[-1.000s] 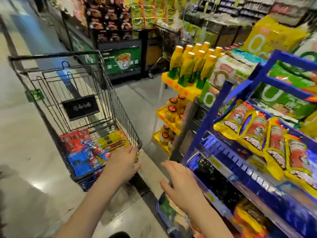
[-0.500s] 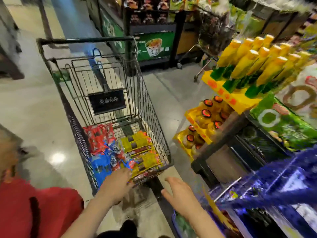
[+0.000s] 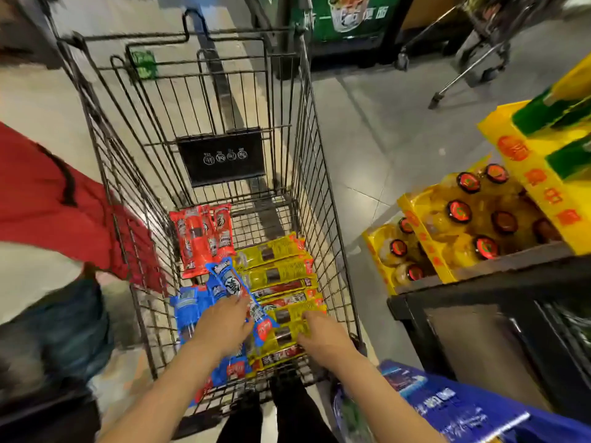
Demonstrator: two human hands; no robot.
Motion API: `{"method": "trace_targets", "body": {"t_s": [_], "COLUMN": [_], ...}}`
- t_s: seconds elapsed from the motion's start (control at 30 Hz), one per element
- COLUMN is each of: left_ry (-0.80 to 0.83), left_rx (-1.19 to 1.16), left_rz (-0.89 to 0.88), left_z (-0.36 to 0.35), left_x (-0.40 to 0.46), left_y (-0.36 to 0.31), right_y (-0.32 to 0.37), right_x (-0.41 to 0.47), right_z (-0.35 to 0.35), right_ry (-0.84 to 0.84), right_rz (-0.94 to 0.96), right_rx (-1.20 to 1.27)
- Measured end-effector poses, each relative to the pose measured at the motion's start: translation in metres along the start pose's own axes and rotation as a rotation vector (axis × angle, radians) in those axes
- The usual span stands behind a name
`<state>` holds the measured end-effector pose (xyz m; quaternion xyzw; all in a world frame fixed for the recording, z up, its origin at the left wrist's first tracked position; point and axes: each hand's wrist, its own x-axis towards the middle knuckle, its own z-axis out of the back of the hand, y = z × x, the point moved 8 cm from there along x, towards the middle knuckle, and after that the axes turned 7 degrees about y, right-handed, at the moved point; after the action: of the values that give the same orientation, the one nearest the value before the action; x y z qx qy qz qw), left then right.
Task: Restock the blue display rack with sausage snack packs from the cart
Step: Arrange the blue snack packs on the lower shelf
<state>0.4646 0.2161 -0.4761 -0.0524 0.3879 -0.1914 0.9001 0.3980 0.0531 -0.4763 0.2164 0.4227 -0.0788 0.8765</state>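
The wire shopping cart [image 3: 323, 225] stands in front of me, its bottom strewn with sausage snack packs: red packs [image 3: 200, 238] at the far side, blue packs [image 3: 192, 306] on the left, yellow packs [image 3: 278, 270] on the right. My left hand [image 3: 224, 327] is down in the cart and lies on the blue packs, fingers over one blue pack. My right hand [image 3: 323, 334] reaches onto the yellow packs at the near right; its fingertips are hidden. Only the top corner of the blue display rack [image 3: 447, 407] shows at the lower right.
A person in a red top [image 3: 48, 206] and jeans stands close to the cart's left side. A yellow stand of bottles [image 3: 473, 231] sits on a dark shelf unit to the right. Another cart's legs [image 3: 463, 71] and a green display [image 3: 345, 17] stand beyond.
My view has swung from the blue rack down to the cart. Both hands have moved forward into the cart and onto the packs. A person in red has appeared at the left.
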Motion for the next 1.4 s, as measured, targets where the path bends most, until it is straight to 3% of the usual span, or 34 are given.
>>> {"method": "trace_targets", "body": {"t_s": [0.3,0.6,0.67,0.77,0.83,0.97,1.4], "left_ry": [0.011,0.089,0.064,-0.078,-0.173,-0.167,-0.06], "left_rx": [0.08,0.063,-0.074,-0.467,-0.574,-0.629,-0.749], "left_rz": [0.083,-0.05,-0.073,0.047,0.203,0.433,0.587], "left_z": [-0.033,-0.073,-0.071,-0.057,-0.054,-0.075,-0.115], "left_x": [0.088,0.077,0.072,0.062,0.056,0.046,0.052], "left_y": [0.02,0.036,0.036,0.051,0.073,0.102,0.079], "right_y": [-0.017,0.008,0.022,0.04,0.049,0.059,0.023], "right_x": [0.083,0.116,0.12,0.126,0.132,0.142,0.117], "right_z": [-0.011,-0.039,-0.049,-0.067,-0.08,-0.095,-0.075], "right_ry": [0.147,0.109,0.137,0.183,0.204,0.167,0.035], "right_rz": [-0.064,0.015,0.021,0.022,0.011,-0.012,-0.017], "right_rx": [0.011,0.194,0.243,0.387,0.417,0.54,0.857]}}
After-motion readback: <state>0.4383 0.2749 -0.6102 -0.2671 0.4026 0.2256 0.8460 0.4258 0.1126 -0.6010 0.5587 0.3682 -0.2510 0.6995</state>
